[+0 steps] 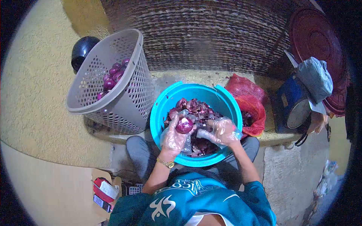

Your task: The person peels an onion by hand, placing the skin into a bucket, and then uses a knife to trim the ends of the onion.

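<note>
My left hand (175,136), in a clear plastic glove, holds a red onion (184,125) over the blue tub (196,162). The onion looks smooth and shiny, with a pale cut spot at its top. My right hand (223,132), gloved the same way, is curled closed just right of the onion, apart from it. Whatever its fingers hold is hidden by the loose plastic and blur. Below both hands, dry onion skins and onions (194,107) lie in the tub, which rests between my knees.
Left of the tub, a grey perforated basket (141,81) leans, with several shiny red onions (113,77) inside. A red mesh sack (245,90) lies right of the tub. Further right are a blue container (290,98) and a dark red lid (316,37). A phone (102,203) lies at lower left.
</note>
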Demonstrator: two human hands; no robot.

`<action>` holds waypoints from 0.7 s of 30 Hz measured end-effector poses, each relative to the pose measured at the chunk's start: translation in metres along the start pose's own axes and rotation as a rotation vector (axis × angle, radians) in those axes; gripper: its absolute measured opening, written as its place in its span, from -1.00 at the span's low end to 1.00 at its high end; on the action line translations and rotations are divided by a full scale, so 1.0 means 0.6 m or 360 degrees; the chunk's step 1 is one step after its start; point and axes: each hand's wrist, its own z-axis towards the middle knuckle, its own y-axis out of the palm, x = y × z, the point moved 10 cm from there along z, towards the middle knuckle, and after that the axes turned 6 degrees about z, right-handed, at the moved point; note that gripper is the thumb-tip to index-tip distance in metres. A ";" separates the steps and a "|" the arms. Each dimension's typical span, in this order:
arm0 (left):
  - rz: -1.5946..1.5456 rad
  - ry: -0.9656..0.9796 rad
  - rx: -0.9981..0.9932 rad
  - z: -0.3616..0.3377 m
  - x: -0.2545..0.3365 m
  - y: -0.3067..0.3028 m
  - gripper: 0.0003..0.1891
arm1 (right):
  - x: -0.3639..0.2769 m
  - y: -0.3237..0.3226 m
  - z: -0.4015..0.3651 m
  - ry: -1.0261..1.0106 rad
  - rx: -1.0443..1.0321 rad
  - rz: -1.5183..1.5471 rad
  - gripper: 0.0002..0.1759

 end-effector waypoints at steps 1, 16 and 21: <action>-0.0020 -0.0032 -0.0090 0.000 -0.004 0.009 -0.58 | 0.002 0.001 0.000 0.0000 -0.0002 -0.0001 -0.29; 0.0486 0.0015 -0.0106 -0.019 -0.005 0.043 -0.48 | -0.050 -0.020 0.027 -0.0235 0.0178 0.0093 -0.26; 0.0439 -0.0025 -0.0090 -0.018 -0.013 0.036 -0.49 | -0.038 -0.009 0.025 -0.0258 0.0213 0.0064 -0.27</action>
